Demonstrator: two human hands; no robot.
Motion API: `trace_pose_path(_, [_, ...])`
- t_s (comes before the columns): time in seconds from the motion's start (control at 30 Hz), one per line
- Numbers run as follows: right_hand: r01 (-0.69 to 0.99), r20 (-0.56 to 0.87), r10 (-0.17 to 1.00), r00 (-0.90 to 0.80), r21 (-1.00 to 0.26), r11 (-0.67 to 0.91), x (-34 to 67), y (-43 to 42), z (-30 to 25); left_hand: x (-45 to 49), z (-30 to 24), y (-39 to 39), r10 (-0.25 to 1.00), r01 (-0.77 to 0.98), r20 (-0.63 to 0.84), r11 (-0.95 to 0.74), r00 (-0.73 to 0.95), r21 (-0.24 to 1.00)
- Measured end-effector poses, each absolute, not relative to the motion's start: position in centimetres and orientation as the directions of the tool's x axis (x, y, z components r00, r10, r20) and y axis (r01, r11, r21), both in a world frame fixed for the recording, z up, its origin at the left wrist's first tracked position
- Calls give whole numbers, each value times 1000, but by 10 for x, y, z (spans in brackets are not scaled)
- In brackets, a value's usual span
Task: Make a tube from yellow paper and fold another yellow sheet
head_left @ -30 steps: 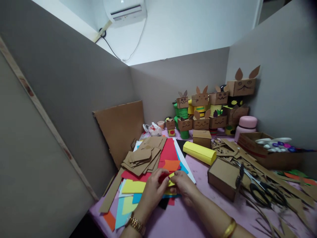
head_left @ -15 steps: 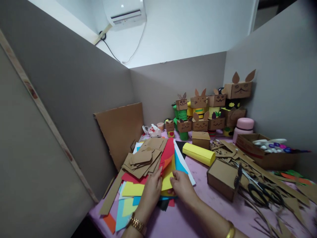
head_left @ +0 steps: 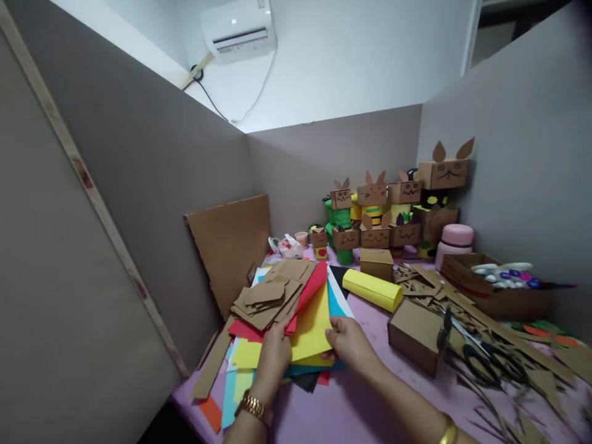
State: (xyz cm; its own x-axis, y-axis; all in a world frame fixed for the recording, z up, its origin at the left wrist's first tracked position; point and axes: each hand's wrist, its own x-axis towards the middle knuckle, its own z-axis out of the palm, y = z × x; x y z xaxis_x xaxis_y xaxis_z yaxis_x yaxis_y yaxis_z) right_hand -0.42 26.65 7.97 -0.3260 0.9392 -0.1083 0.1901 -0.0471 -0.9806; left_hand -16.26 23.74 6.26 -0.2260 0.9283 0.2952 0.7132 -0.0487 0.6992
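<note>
Lilac table (head_left: 333,413), part-hidden yellow paper (head_left: 314,327)

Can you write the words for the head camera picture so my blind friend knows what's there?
A person's left hand holds back a red sheet while the right hand grips the edge of a yellow sheet, over a paper pile on a purple table. Cardboard animal figures stand behind; scissors lie among cardboard scraps to the right.

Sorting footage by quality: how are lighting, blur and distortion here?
Head view: soft, diffuse light, with a small glint on the air conditioner; left hand, right hand and yellow sheet fairly clear; cardboard scraps at lower right look soft and stretched; upper right corner darkened.
</note>
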Motion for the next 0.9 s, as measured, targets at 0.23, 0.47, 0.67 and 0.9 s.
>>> trace_pose_path(0.23, [163,-76,944,-321,-986,-24,18,265,85,-174,64,235,943,662,251,-45,-219,748])
trace_pose_path(0.47, [136,-36,939,-343,-991,12,41,258,100,-174,67,230,948,675,236,-31,-214,737])
trace_pose_path(0.67, [111,37,942,-334,-991,79,66,242,125,-167,72,227,938,700,280,-62,-202,712])
trace_pose_path(0.9, [-6,98,957,-272,-995,100,113,203,162,-165,75,223,947,709,280,-87,-160,700])
